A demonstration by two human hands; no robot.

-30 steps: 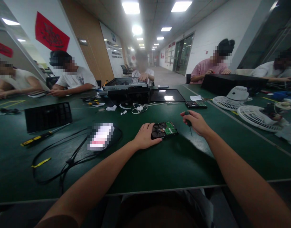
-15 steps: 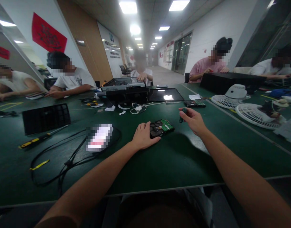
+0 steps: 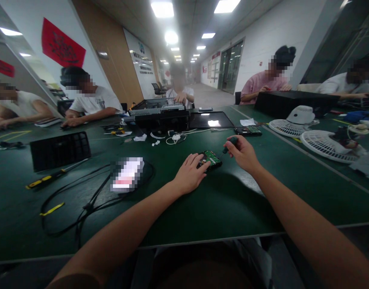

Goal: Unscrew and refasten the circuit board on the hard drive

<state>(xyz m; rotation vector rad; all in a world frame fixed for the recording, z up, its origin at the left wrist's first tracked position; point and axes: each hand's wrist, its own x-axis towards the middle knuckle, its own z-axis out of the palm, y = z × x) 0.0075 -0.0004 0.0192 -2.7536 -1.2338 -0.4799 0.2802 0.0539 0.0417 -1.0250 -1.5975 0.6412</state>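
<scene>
A hard drive with a green circuit board (image 3: 213,159) lies on the green table (image 3: 184,216). My left hand (image 3: 190,173) rests over the drive's left part, fingers spread across it and covering much of the dark casing. To the right of the drive, my right hand (image 3: 242,152) is closed round the dark green handle of a small screwdriver (image 3: 230,144). The thin shaft slants down and left to the drive's right edge; whether its tip touches cannot be made out.
A lit phone (image 3: 127,174), black cables (image 3: 88,206) and a yellow-black screwdriver (image 3: 45,180) lie left. Behind are an opened computer case (image 3: 160,116), a flat screen (image 3: 211,119) and another drive (image 3: 248,131). White fan parts (image 3: 325,146) lie right. Several people sit around.
My left hand has slid right, further over the drive. My right hand has turned and shifted slightly left, bringing the screwdriver's shaft to the drive's right edge.
</scene>
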